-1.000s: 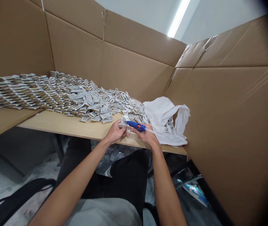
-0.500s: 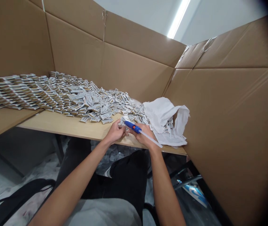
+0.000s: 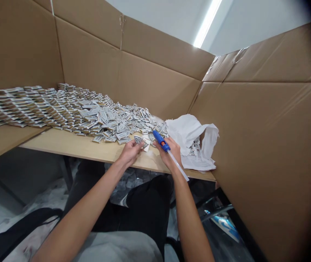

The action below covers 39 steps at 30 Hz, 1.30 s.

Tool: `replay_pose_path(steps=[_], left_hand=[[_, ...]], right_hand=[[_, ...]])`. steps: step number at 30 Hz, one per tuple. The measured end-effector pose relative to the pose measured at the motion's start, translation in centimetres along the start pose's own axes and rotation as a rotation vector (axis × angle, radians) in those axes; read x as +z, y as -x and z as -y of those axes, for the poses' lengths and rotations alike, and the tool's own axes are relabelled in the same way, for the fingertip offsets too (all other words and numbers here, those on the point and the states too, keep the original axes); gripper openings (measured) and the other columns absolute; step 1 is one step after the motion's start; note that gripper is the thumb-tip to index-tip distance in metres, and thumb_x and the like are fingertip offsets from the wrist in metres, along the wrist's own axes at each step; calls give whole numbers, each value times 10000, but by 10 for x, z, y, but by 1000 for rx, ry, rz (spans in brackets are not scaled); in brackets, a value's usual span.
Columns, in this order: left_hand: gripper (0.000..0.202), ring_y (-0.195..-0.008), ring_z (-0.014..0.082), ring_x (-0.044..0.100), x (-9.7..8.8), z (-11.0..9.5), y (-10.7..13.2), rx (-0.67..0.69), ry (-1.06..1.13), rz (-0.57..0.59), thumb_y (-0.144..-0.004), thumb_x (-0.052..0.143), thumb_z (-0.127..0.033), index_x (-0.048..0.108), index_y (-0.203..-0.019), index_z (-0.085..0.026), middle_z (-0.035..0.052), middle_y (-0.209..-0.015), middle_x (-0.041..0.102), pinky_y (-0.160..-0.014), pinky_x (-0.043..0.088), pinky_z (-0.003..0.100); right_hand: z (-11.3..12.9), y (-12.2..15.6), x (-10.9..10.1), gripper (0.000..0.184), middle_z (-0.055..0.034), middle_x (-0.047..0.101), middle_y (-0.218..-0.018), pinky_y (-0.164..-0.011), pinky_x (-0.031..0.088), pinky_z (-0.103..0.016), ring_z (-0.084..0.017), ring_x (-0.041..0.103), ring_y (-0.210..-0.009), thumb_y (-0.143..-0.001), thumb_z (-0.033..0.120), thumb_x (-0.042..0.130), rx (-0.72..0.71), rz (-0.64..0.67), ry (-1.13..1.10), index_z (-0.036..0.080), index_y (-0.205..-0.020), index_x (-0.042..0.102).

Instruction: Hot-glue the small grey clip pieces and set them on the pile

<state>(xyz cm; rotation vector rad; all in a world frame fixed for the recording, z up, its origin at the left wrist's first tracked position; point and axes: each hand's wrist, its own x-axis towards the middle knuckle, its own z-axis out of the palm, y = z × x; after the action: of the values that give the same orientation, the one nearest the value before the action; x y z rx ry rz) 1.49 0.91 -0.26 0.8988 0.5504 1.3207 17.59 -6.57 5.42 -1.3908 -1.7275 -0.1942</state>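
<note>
My right hand [image 3: 171, 151] is closed around a blue glue gun [image 3: 160, 140], whose nozzle end points away from me and to the left. A long whitish glue stick [image 3: 177, 165] juts from its back over my wrist. Between the thumb and fingers of my left hand [image 3: 130, 153] is a small grey flat piece with a pale outline [image 3: 139, 140]; its exact kind is not clear. A small white card [image 3: 146, 144] shows just right of that piece, near my fingertips. The glue gun and the grey piece are apart.
Many similar grey-and-brown pieces [image 3: 111, 125] lie heaped along the wooden tabletop [image 3: 70, 146], with neat stacks [image 3: 16, 107] at the left. A white plastic bag [image 3: 184, 131] holding more pieces lies at the right. Cardboard walls [image 3: 155, 82] enclose the back and sides.
My hands have drawn apart. The glue gun has lifted away from the grey piece, its nozzle moving right and up, while my left hand has shifted slightly left with the piece.
</note>
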Motion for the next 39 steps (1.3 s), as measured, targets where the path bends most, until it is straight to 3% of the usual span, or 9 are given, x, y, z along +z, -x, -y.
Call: replay_pose_path(steps=[3,7,15,22,31,39], left_hand=[[365,-666,107,625,-1,-1,3,45,8,-13,-569,934,-253,639,-749,-135,10,-729,688,-669,497,223],[425,-689,135,663,1,-3,6,62,-5,-37,-513,952,-242,673,-814,-134,31,-785,723,-696,528,259],[450,-812,193,707,0,-1,3,71,-20,-106,-494,949,-257,747,-870,-116,90,-894,764,-797,555,315],[413,-760,165,686,-1,0,1,115,3,-116,-503,952,-276,743,-822,-115,78,-808,757,-768,525,288],[421,-603,148,646,2,-2,5,70,-43,-125,-500,898,-232,630,-815,-153,46,-701,733,-591,464,248],[432,-605,163,657,4,-4,6,46,-40,-142,-492,872,-223,599,-820,-157,50,-696,728,-617,502,278]], right_hand=[[-4,-2,-6,427,-31,615,-781,-693,397,-278,-169,516,-694,-907,578,633,54,16,-27,205,-704,588],[-10,-1,-13,443,-28,645,-741,-664,397,-277,-177,528,-684,-867,619,652,173,-11,-86,191,-752,646],[-11,2,-23,506,-11,646,-649,-586,376,-268,-190,570,-645,-793,690,686,246,260,-101,193,-701,667],[-2,0,-19,439,1,627,-620,-591,362,-260,-171,528,-619,-828,602,674,200,347,-61,206,-646,623],[-8,2,-8,419,22,581,-620,-588,319,-246,-131,453,-601,-849,559,662,167,351,-36,192,-651,613],[-8,2,-1,436,3,581,-630,-595,312,-256,-134,445,-587,-885,545,626,93,332,14,198,-625,585]])
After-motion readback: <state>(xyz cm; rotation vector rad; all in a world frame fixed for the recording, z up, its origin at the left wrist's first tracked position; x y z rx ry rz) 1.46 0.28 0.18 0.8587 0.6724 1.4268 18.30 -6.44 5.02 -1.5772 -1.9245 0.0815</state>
